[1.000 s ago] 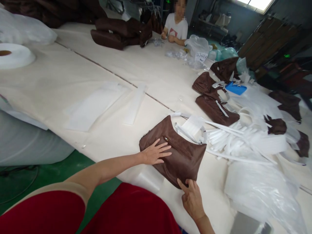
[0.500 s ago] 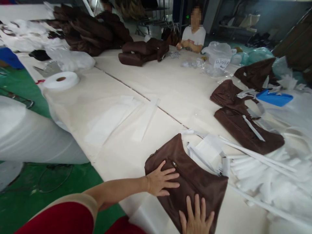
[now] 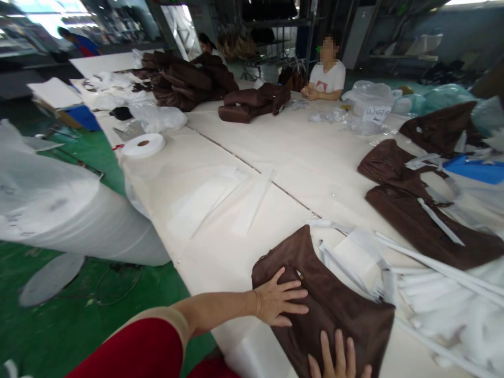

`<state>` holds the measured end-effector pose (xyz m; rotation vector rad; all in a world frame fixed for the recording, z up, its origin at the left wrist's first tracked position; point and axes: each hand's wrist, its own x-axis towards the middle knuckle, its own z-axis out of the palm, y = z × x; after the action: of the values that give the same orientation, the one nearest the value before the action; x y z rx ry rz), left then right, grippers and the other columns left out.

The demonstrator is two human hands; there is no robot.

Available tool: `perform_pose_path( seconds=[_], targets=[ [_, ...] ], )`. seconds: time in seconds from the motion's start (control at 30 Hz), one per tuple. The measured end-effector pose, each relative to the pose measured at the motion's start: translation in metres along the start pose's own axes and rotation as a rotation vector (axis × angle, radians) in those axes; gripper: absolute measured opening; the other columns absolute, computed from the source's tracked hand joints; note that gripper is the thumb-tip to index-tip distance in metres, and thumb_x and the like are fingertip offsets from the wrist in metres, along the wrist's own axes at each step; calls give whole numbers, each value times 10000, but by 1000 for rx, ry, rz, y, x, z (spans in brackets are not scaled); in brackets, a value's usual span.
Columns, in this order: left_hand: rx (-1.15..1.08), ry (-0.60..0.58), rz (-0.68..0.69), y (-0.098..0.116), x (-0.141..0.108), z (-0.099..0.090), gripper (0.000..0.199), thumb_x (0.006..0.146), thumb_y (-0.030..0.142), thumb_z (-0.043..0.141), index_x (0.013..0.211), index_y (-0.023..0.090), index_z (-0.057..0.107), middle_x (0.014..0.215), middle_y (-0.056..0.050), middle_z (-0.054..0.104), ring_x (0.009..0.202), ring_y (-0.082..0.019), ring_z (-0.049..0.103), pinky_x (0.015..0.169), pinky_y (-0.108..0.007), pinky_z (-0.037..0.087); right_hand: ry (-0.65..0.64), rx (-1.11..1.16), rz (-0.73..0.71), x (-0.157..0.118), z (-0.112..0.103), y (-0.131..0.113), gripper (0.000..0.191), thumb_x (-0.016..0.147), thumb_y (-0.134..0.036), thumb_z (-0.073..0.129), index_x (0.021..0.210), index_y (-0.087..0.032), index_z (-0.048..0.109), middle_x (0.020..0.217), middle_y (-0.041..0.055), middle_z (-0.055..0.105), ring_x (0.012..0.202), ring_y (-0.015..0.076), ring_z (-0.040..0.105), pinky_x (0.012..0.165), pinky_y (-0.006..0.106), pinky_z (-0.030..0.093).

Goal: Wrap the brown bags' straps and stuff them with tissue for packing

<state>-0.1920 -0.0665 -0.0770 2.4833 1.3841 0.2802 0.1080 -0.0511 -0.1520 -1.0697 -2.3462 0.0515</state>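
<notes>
A dark brown handbag [image 3: 354, 299] lies flat on the white table [image 3: 205, 210] in front of me, its wrapped strap [image 3: 346, 268] stretched out on the far side. My left hand [image 3: 277, 299] rests on the bag's left part with fingers spread, just below a small zipper pull [image 3: 300, 275]. Lower down, my right hand [image 3: 340, 359] also presses flat on the bag, fingers apart; its wrist is cut off by the frame's bottom edge. A sheet of white foam wrap [image 3: 252, 352] sits by the bag's near left side.
More brown bags [image 3: 425, 220] lie at the right, near white padding strips [image 3: 444, 294] and a blue piece [image 3: 476, 169]. A tape roll [image 3: 144, 145] stands at the left edge. Further back are piled bags [image 3: 189, 79] and a seated person [image 3: 326, 73]. A large foam roll [image 3: 98, 215] is left of the table.
The view has tilted up and turned left, so everything sits further right and lower. Both hands stay flat on the handbag, in nearly the same places.
</notes>
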Motion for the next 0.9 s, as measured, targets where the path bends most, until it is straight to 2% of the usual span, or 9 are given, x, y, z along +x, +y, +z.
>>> perform_pose_path(
  seconds=[0.17,0.27,0.37,0.47,0.57,0.67,0.77,0.83,0.9],
  targets=[
    [52,13,14,-3,6,-4,649,904,450,553,1503,347,328,1553,-93,394,1443,-339,304,1136,-721,21,-265,-89,54,31,-51,-27,571,900,-421,568,1453,-340,452,1458,130,505,1381,416,377,1034,756,256],
    [68,51,33,-9,12,-1,678,912,405,550,1527,314,280,1576,-121,343,1448,-357,285,1119,-738,-24,-276,-135,187,49,-64,-44,561,891,-438,574,1433,-326,481,1477,113,485,1409,394,334,1054,697,301],
    [52,66,58,-9,11,1,673,914,394,552,1526,321,281,1571,-112,356,1452,-349,280,1123,-732,-40,-215,-146,229,58,-53,-59,542,907,-439,535,1433,-318,481,1480,111,480,1420,393,308,1051,702,292],
    [-16,59,113,-8,6,0,678,909,455,548,1522,342,280,1579,-83,346,1463,-344,258,1131,-736,24,-171,-124,134,56,-33,-65,526,940,-405,476,1454,-297,458,1452,143,502,1408,399,329,1057,742,217],
    [-92,29,211,-13,1,-4,696,892,540,531,1517,374,274,1588,-37,332,1484,-342,210,1134,-726,127,-117,-143,96,48,-19,-54,547,957,-441,417,1485,-297,413,1424,169,522,1364,419,393,1033,764,214],
    [-77,54,221,-15,-3,-8,675,884,552,513,1505,407,293,1592,7,317,1496,-331,176,1127,-713,211,-148,-144,134,49,-23,-35,535,929,-533,445,1437,-368,469,1387,132,562,1250,431,509,975,758,297],
    [39,153,213,-14,-5,-8,640,892,596,442,1492,398,339,1622,52,217,1511,-309,103,1110,-686,295,-107,22,241,92,-31,-37,453,877,-558,554,1268,-342,632,1258,119,642,1121,385,600,945,634,428],
    [121,215,224,-13,-4,-4,624,892,625,406,1472,396,386,1630,69,180,1513,-306,90,1086,-673,338,-71,267,362,150,-24,-60,401,876,-523,583,1173,-271,679,1160,128,675,1060,330,630,908,509,502],
    [182,259,233,-13,-1,6,565,894,618,408,1427,435,449,1620,83,219,1509,-304,127,1078,-660,348,-130,545,528,221,-3,-97,387,894,-514,562,1134,-234,679,1115,117,691,978,282,653,853,440,537]
  ],
)
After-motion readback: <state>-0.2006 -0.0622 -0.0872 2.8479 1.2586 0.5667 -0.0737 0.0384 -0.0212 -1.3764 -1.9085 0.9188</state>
